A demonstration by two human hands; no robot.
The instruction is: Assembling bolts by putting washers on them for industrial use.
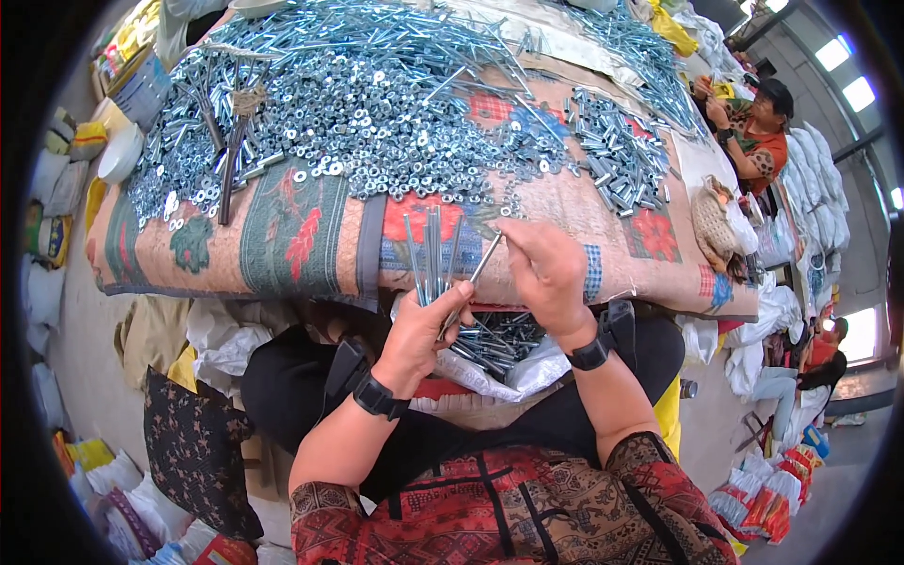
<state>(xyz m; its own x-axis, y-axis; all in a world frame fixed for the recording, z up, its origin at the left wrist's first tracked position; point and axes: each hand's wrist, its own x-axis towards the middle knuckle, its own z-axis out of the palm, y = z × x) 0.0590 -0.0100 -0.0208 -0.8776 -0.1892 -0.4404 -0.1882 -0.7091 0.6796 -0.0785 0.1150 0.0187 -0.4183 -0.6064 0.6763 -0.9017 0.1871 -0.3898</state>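
Observation:
My left hand [424,325] is closed round a bundle of long thin metal rods [433,252], which fan upward from the fist. One more rod [486,259] leans to the right out of the same hand. At its upper end the thumb and fingers of my right hand [549,268] are pinched together; any small piece between them is hidden. Just beyond the hands, a large heap of nuts and washers [377,122] covers the table cover [556,217]. Under my hands, a white plastic bag [549,370] holds dark metal pieces [494,341].
Long rods [395,33] lie piled at the back. Short metal sleeves [617,155] form a smaller heap to the right. A tied bunch of dark rods [229,174] rests at left. A co-worker [763,132] sits at the far right. Sacks [819,188] line the sides.

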